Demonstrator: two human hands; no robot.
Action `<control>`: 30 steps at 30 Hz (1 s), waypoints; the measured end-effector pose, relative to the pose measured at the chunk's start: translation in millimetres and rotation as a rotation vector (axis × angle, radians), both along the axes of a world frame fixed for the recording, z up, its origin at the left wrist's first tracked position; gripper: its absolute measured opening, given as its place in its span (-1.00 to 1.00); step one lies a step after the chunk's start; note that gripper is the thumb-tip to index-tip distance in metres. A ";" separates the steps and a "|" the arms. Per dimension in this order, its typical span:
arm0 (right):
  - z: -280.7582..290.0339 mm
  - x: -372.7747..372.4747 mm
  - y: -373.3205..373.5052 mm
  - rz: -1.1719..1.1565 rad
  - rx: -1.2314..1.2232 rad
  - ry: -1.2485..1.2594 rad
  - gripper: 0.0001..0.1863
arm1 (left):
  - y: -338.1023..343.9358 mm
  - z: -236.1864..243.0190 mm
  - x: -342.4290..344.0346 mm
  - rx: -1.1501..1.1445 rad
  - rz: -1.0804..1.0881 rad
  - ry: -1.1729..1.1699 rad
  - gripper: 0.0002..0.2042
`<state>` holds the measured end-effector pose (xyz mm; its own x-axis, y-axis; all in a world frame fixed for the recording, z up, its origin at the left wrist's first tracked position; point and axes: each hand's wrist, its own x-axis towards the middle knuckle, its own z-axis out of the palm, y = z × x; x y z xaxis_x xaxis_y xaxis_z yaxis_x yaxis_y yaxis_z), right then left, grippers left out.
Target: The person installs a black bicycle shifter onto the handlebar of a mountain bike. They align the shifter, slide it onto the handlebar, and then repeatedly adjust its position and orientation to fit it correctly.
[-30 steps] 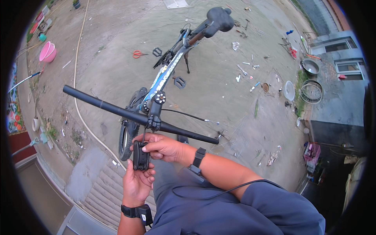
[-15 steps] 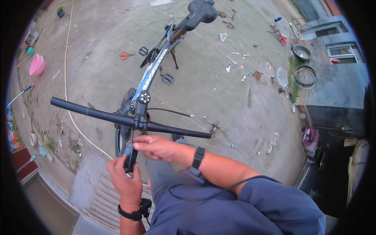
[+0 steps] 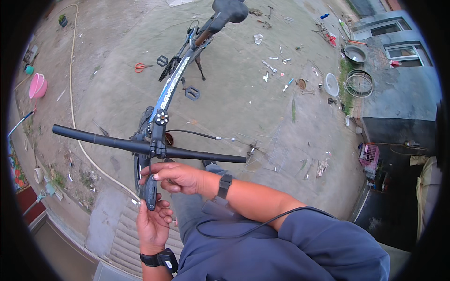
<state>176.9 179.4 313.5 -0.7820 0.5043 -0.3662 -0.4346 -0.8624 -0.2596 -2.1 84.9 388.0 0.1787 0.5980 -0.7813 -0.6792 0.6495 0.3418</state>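
Observation:
A bicycle [image 3: 174,85] with a blue and white frame stands before me, its black handlebar [image 3: 98,139] lying crosswise. Just below the stem clamp [image 3: 158,146] is a black folding multi-tool [image 3: 151,194], and a thin key reaches from it up to the clamp; whether its tip sits in a bolt is too small to tell. My right hand [image 3: 183,179] pinches the upper end of this tool between thumb and fingers. Around its lower end, my left hand [image 3: 153,227] is open, with thumb and curled fingers apart on either side.
Wrenches [image 3: 269,66] and other small tools lie scattered on the ground right of the bicycle. Orange-handled scissors [image 3: 140,67] are to its left. A loose cable [image 3: 197,133] sticks out near the handlebar. A hose [image 3: 72,93] runs along the left; a pink bucket [image 3: 38,86] stands beyond it.
My left hand has loosened its fingers from the multi-tool and sits slightly lower. The right hand still pinches the tool's upper end. The whole view has shifted a little.

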 end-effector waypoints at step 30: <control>4.5 -3.4 -1.1 -0.063 -0.086 -0.146 -0.63 | 2.4 -5.1 7.7 0.271 -0.193 0.804 -0.63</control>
